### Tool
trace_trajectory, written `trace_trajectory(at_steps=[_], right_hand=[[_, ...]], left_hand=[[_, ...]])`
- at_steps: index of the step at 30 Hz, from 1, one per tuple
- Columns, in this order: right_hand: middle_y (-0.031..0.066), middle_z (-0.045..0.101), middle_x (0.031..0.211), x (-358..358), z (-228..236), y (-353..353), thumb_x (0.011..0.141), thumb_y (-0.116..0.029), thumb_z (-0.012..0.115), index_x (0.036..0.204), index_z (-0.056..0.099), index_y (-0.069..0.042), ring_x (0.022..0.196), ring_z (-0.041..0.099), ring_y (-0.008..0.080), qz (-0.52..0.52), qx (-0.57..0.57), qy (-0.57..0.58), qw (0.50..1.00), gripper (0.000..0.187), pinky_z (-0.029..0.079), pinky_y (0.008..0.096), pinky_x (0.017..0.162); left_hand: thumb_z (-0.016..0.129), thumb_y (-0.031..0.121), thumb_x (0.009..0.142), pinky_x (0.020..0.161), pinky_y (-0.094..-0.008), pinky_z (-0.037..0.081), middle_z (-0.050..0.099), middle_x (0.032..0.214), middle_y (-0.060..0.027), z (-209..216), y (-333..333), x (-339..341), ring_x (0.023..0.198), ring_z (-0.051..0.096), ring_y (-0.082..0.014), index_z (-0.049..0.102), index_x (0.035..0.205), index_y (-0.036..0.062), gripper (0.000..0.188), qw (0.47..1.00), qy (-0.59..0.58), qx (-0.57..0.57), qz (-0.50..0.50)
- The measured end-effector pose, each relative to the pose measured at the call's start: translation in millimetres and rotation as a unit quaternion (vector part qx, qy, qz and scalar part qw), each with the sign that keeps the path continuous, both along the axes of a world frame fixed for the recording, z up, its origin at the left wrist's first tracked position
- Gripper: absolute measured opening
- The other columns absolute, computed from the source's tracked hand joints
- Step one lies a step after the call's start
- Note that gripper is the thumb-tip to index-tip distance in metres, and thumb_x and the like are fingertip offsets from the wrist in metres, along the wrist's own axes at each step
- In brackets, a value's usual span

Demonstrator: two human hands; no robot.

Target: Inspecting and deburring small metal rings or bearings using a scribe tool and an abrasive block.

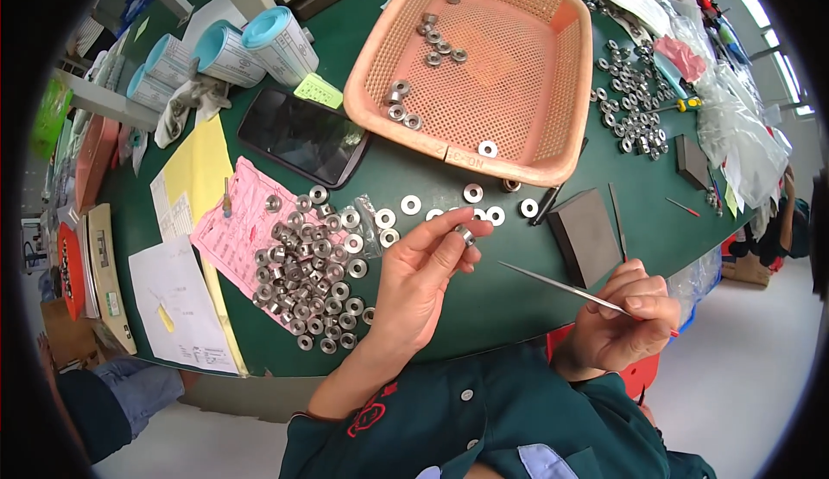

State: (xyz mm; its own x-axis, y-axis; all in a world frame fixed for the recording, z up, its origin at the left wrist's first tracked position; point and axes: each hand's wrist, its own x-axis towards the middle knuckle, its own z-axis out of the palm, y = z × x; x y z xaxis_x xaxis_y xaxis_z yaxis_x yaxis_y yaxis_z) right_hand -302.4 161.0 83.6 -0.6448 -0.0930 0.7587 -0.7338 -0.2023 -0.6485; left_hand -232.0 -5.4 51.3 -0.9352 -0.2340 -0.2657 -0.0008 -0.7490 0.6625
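Note:
Between thumb and fingers of my left hand (413,282) is a small steel bushing (466,236), held over the table's near middle. My right hand (632,322) grips a thin needle file (553,285) with a red end. The file's pointed tip reaches left toward the bushing and stays apart from it. To the left of my left hand lies a heap of similar steel bushings (304,272), partly on a crumpled pink sheet (231,230). Several flat washers (410,205) lie loose just beyond my left hand.
An orange perforated basket (471,161) with a few bushings stands at the back. A dark block (587,235) sits beyond my right hand. More bushings (637,99) spread at the far right. A black phone (302,136) and papers (183,302) lie left on the green table (518,315).

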Motion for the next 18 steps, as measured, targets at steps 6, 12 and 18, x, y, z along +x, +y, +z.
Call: trace_trajectory(at_steps=[6,12,18], right_hand=[[0.0047,0.045,0.058,11,3,7,0.097,-0.029,0.033,0.086,0.052,-0.003,0.043,0.041,0.0122,-0.055,0.025,0.027,0.998,0.034,0.029,0.0260,0.050],[0.0056,0.053,0.057,17,-11,21,0.093,-0.021,0.044,0.086,0.056,0.002,0.047,0.049,0.0145,-0.100,0.097,0.054,0.989,0.027,0.037,0.0260,0.048],[0.0066,0.055,0.058,31,-23,23,0.086,-0.010,0.051,0.084,0.058,0.001,0.047,0.051,0.0168,-0.084,0.146,0.074,0.983,0.013,0.038,0.0265,0.045]], left_hand=[[0.045,0.011,0.092,0.078,-0.0217,0.040,0.057,0.111,-0.0119,3,8,-3,0.085,0.050,-0.0098,0.049,0.120,-0.0022,0.031,0.999,0.006,-0.032,-0.017],[0.044,0.003,0.089,0.082,-0.0236,0.039,0.055,0.113,-0.0100,3,16,-2,0.090,0.050,-0.0104,0.049,0.122,-0.0021,0.033,0.997,0.027,-0.076,-0.006],[0.044,0.002,0.089,0.084,-0.0235,0.039,0.056,0.113,-0.0102,8,25,0,0.093,0.050,-0.0104,0.051,0.120,-0.0017,0.032,0.988,0.049,-0.146,0.008]])
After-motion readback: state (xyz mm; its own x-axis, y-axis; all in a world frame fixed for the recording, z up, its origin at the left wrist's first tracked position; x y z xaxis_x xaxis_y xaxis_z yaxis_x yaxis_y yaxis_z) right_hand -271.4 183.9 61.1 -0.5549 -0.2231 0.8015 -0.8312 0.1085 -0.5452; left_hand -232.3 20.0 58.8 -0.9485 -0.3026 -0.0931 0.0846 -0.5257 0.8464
